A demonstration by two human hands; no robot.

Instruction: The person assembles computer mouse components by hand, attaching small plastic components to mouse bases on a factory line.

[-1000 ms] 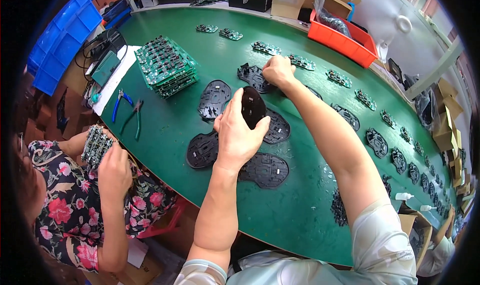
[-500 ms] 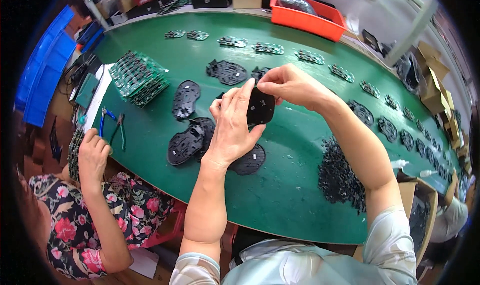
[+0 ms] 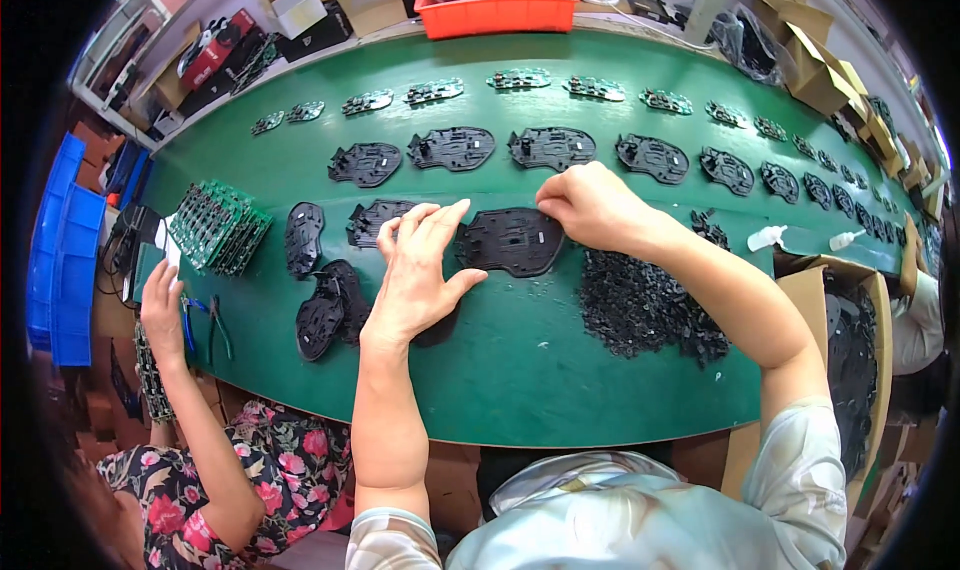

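Note:
Between my hands is a black plastic shell (image 3: 512,242), rounded, its ribbed inner side facing up. My left hand (image 3: 412,280) grips its left end, thumb at the near edge and forefinger at the far edge. My right hand (image 3: 598,208) has its fingers curled and pinched at the shell's upper right edge; the fingertips are partly hidden. Just beyond, a row of similar shells (image 3: 552,148) lies across the table. Another shell (image 3: 376,222) is partly covered by my left fingers, and several more shells (image 3: 318,315) lie overlapping to the left.
A heap of small black parts (image 3: 640,305) lies right of my hands. Small green circuit boards (image 3: 518,79) form a far row; stacked board panels (image 3: 218,228) stand left, near pliers (image 3: 219,328). A co-worker's hand (image 3: 162,310) is at the left edge. An open carton (image 3: 850,370) stands right.
The shell has turned from showing its smooth outer face to lying flatter with its inner side up. Both hands have come lower and nearer. My view has shifted right.

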